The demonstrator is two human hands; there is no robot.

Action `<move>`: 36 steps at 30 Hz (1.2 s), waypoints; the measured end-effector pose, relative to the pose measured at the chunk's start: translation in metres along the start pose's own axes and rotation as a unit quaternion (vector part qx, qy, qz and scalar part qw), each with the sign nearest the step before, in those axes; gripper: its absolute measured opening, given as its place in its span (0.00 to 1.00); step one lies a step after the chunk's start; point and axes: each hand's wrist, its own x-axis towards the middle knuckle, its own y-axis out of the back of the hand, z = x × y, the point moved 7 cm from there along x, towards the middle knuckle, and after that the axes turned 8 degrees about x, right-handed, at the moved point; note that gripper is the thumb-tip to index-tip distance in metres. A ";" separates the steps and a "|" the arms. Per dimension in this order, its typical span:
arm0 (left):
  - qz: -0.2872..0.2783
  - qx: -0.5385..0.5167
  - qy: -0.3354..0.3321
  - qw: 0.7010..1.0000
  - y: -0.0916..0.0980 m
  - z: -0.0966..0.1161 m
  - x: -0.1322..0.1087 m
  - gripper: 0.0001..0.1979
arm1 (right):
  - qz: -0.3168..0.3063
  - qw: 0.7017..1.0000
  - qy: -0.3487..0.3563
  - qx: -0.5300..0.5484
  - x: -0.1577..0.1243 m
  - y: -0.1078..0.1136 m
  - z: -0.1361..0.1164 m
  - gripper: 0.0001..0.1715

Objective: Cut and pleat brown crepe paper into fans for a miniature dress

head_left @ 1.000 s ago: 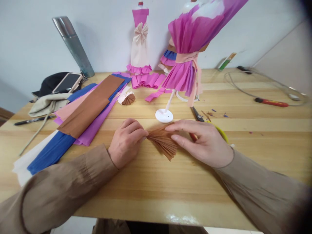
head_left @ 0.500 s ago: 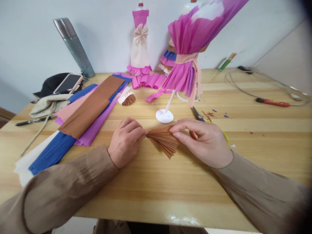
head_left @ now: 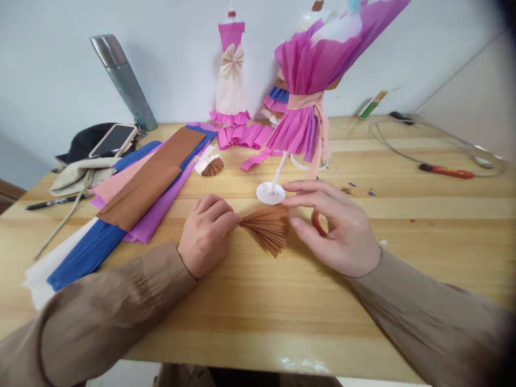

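A pleated brown paper fan [head_left: 268, 228] spreads to the right from its narrow end, which my left hand [head_left: 210, 235] pinches. My right hand [head_left: 336, 226] is beside the wide edge of the fan, fingers apart, with nothing gripped between thumb and fingers. Just beyond the fan is the round white base [head_left: 270, 193] of a stand that bears a magenta pleated paper dress [head_left: 298, 126] with a pink sash. Scissors with an orange handle [head_left: 318, 221] are mostly hidden behind my right hand.
Strips of coloured crepe paper [head_left: 155, 180] lie on the wooden table [head_left: 258, 317] at the left, near a phone [head_left: 114, 141], a pen [head_left: 58, 201] and a metal flask [head_left: 124, 83]. A second dress [head_left: 230, 86] stands at the back. A red-handled tool [head_left: 446, 171] with a cable lies right.
The fingers of my right hand have opened and let go of the fan's wide edge. My left hand still pinches its narrow end. The view has shifted slightly.
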 end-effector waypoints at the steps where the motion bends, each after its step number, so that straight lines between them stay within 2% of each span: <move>1: 0.001 0.001 -0.009 1.000 0.000 0.001 0.000 0.08 | -0.014 1.000 0.006 -0.004 0.000 -0.002 -0.001 0.15; 7: 0.002 -0.013 -0.043 0.999 0.000 0.006 0.000 0.09 | -0.064 0.998 0.005 0.015 -0.002 -0.010 0.000 0.12; 10: 0.010 -0.009 -0.046 0.999 0.001 0.006 0.000 0.09 | -0.062 0.993 -0.075 0.070 -0.003 -0.013 0.014 0.10; 12: 0.014 -0.006 -0.050 0.999 0.001 0.007 0.000 0.09 | -0.059 0.981 -0.144 0.119 -0.006 -0.016 0.025 0.11; 14: 0.014 -0.004 -0.051 0.999 0.001 0.007 0.000 0.09 | -0.061 0.970 -0.185 0.149 -0.008 -0.019 0.030 0.13; 19: 0.018 0.025 -0.057 0.998 0.001 0.008 -0.001 0.09 | -0.069 0.964 -0.192 0.168 -0.007 -0.021 0.028 0.06; 23: 0.017 0.044 -0.060 0.997 0.002 0.008 -0.002 0.09 | -0.085 0.956 -0.209 0.187 -0.008 -0.025 0.032 0.08; 26: 0.013 0.033 -0.053 0.998 0.001 0.007 -0.001 0.10 | -0.061 0.960 -0.207 0.178 -0.009 -0.022 0.036 0.07; 31: 0.005 0.009 -0.040 0.999 0.001 0.004 0.001 0.08 | 0.023 0.971 -0.184 0.153 -0.008 -0.011 0.038 0.06; 36: -0.008 0.002 -0.013 1.000 -0.001 0.000 0.001 0.09 | 0.055 0.971 -0.175 0.156 -0.008 -0.006 0.037 0.07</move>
